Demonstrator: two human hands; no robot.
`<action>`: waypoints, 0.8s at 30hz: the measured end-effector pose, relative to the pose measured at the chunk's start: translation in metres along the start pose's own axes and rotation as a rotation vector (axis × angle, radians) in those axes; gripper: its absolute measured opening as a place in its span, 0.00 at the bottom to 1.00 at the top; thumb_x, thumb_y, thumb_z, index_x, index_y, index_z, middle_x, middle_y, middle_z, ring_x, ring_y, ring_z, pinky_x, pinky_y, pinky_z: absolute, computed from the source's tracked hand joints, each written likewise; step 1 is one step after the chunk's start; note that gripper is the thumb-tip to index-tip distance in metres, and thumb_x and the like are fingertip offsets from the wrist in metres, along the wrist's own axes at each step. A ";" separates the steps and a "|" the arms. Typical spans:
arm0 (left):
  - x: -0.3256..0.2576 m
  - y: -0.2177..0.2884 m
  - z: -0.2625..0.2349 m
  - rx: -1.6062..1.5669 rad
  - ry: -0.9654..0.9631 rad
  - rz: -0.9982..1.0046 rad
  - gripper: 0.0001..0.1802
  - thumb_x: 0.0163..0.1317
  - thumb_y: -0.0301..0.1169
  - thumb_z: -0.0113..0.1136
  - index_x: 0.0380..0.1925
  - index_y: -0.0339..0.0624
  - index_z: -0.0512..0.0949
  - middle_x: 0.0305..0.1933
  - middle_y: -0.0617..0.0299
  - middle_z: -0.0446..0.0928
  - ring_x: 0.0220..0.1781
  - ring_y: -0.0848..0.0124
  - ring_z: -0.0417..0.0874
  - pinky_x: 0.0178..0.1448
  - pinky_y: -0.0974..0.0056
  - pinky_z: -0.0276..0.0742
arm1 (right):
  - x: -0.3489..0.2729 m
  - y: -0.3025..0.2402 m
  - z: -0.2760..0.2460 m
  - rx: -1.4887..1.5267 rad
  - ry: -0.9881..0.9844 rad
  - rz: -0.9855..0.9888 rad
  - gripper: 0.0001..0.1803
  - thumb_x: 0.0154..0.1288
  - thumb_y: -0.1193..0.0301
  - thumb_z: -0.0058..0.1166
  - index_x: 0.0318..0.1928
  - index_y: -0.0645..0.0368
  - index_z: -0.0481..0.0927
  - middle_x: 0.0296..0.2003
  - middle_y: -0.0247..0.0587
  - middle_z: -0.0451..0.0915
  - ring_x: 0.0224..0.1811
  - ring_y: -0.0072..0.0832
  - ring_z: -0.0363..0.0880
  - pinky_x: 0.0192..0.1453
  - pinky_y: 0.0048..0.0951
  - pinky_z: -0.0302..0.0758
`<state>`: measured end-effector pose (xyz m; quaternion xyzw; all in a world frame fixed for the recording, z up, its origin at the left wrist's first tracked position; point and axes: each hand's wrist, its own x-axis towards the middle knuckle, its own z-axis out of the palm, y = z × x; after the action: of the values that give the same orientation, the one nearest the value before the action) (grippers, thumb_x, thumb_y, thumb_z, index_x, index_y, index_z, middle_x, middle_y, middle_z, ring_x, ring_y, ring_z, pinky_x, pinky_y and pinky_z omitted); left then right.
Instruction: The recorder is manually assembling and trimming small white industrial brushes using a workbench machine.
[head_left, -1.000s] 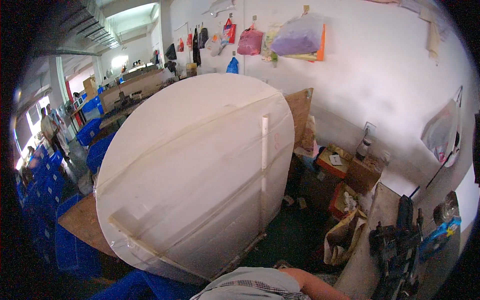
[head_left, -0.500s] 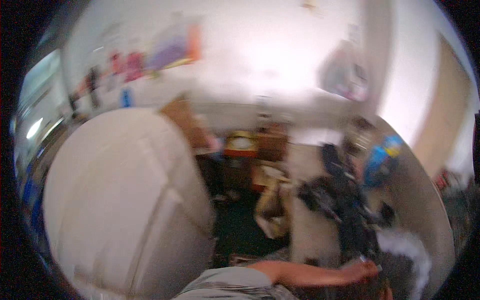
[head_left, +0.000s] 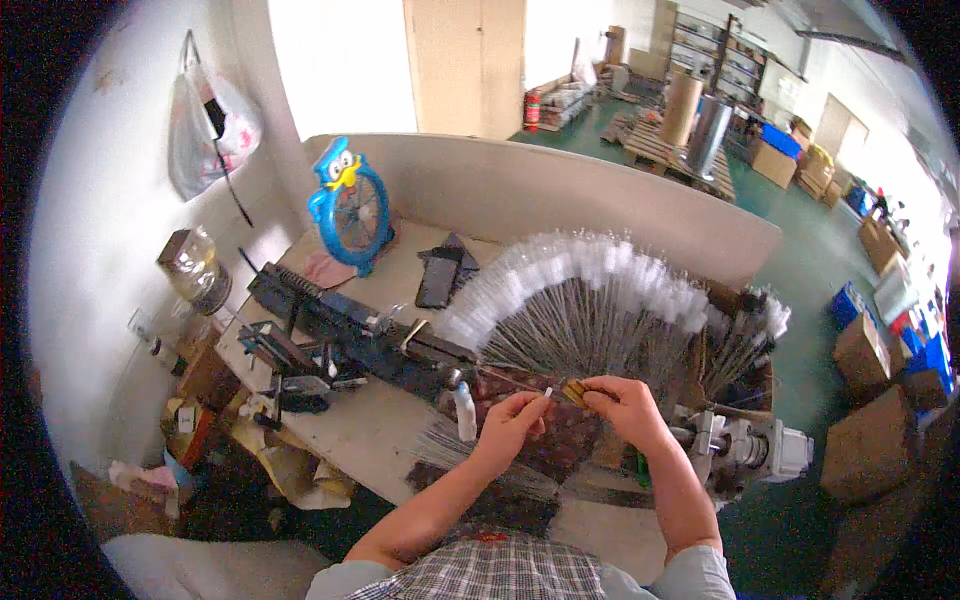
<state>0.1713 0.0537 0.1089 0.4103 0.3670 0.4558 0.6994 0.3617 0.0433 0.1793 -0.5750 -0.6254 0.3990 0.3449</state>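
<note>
In front of me, over the bench, my left hand [head_left: 513,428] is closed in a pinch on a thin piece with a white tip [head_left: 548,392]. Just right of it, my right hand [head_left: 622,403] pinches a small yellowish piece [head_left: 574,392], whose kind is too small to make out. Beyond both hands, many thin wire brushes [head_left: 580,290] with white bristle ends lie fanned out. Left of my left hand stands a small white bottle [head_left: 465,414]. Loose thin wires [head_left: 450,447] lie beneath my left forearm.
A long black machine [head_left: 350,325] crosses the bench on the left. Behind it are a blue bird-shaped fan [head_left: 352,210] and a dark phone [head_left: 437,281]. A metal motor unit [head_left: 745,447] sits at right, near a box of brushes [head_left: 745,350]. Cartons [head_left: 868,445] stand on the floor.
The view has swung right from the wall and pale chair to the bench. Earlier, blurred, one forearm showed at lower right; now both hands are in view close together.
</note>
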 end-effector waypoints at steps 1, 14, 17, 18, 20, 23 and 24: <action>0.000 0.000 0.003 0.026 -0.022 -0.010 0.10 0.63 0.35 0.54 0.34 0.40 0.78 0.27 0.68 0.75 0.27 0.82 0.71 0.31 0.75 0.66 | 0.000 0.005 -0.002 -0.002 0.020 0.012 0.12 0.59 0.70 0.55 0.42 0.62 0.79 0.35 0.45 0.82 0.37 0.26 0.80 0.42 0.26 0.73; -0.005 0.023 -0.025 -0.137 0.300 0.082 0.11 0.63 0.36 0.54 0.31 0.39 0.77 0.25 0.66 0.75 0.23 0.81 0.70 0.29 0.75 0.66 | 0.027 -0.038 0.047 -0.564 0.299 -0.489 0.09 0.53 0.67 0.57 0.35 0.56 0.81 0.29 0.38 0.78 0.36 0.37 0.76 0.40 0.37 0.73; -0.001 0.027 -0.025 -0.216 0.228 0.029 0.10 0.63 0.36 0.54 0.29 0.40 0.76 0.24 0.66 0.75 0.22 0.81 0.70 0.28 0.75 0.66 | 0.048 -0.038 0.071 -0.674 0.290 -0.393 0.10 0.56 0.65 0.54 0.35 0.55 0.81 0.31 0.39 0.79 0.37 0.38 0.77 0.42 0.37 0.74; 0.000 0.025 -0.027 -0.219 0.238 0.006 0.10 0.63 0.36 0.54 0.30 0.41 0.75 0.23 0.65 0.74 0.21 0.79 0.71 0.25 0.74 0.66 | 0.051 -0.038 0.076 -0.612 0.197 -0.330 0.11 0.56 0.64 0.53 0.35 0.55 0.81 0.31 0.40 0.79 0.38 0.39 0.77 0.42 0.37 0.74; -0.002 0.026 -0.031 -0.222 0.251 -0.019 0.11 0.63 0.37 0.54 0.29 0.41 0.75 0.22 0.65 0.74 0.22 0.78 0.72 0.25 0.74 0.67 | 0.050 -0.036 0.080 -0.475 0.129 -0.303 0.12 0.56 0.63 0.52 0.35 0.55 0.82 0.32 0.44 0.79 0.39 0.41 0.77 0.43 0.37 0.74; -0.006 0.028 -0.034 -0.177 0.249 -0.025 0.13 0.64 0.39 0.53 0.29 0.41 0.75 0.22 0.65 0.74 0.23 0.78 0.74 0.26 0.74 0.68 | 0.050 -0.038 0.075 -0.387 0.045 -0.275 0.13 0.56 0.62 0.53 0.35 0.56 0.82 0.32 0.45 0.79 0.38 0.41 0.78 0.42 0.37 0.74; -0.007 0.030 -0.034 -0.124 0.228 0.002 0.13 0.64 0.39 0.52 0.29 0.40 0.75 0.23 0.64 0.74 0.24 0.77 0.75 0.27 0.73 0.70 | 0.050 -0.039 0.075 -0.311 0.036 -0.240 0.13 0.55 0.62 0.54 0.35 0.58 0.82 0.32 0.46 0.79 0.37 0.42 0.78 0.42 0.37 0.74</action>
<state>0.1289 0.0622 0.1237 0.3124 0.4146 0.5220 0.6767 0.2725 0.0846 0.1793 -0.5497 -0.7373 0.2435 0.3082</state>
